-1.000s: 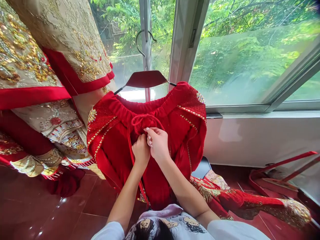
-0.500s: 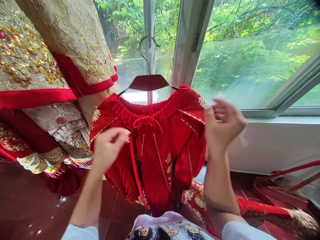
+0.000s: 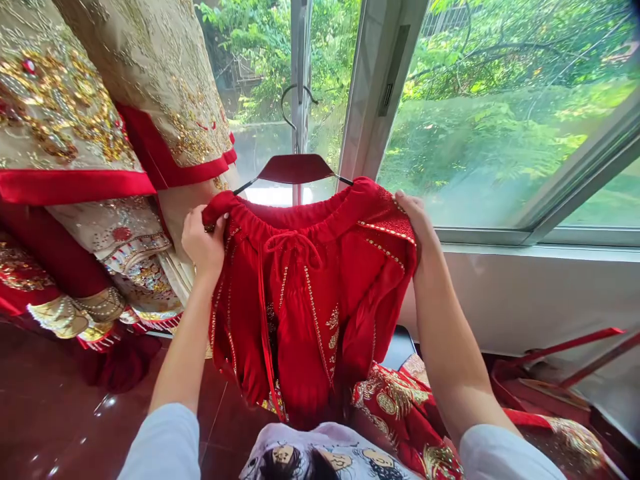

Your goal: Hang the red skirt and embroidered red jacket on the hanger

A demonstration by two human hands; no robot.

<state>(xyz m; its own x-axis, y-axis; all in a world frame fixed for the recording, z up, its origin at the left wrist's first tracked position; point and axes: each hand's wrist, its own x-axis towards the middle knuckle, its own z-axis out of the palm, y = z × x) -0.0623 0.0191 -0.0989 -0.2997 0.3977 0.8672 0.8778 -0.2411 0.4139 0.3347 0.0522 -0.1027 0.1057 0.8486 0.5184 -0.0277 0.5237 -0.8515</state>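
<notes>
A red skirt with a gathered waistband, a tied bow and lines of gold beads hangs in front of me on a dark red hanger with a metal hook. At its left upper corner my left hand is closed, fingers and thumb pinching the waistband fabric. My right hand grips the beaded edge at the right upper side, with part of the palm and some fingers hidden behind the cloth.
Cream and red embroidered garments hang close on the left. Behind the hanger is a window with a sill. Low on the right lie a red and gold embroidered cloth and a red-framed object. The floor is dark red tile.
Both hands, raised in front of or beside the skirt before, have moved onto its upper corners and taken hold. The left hand went up and left; the fabric at both sides has shifted.
</notes>
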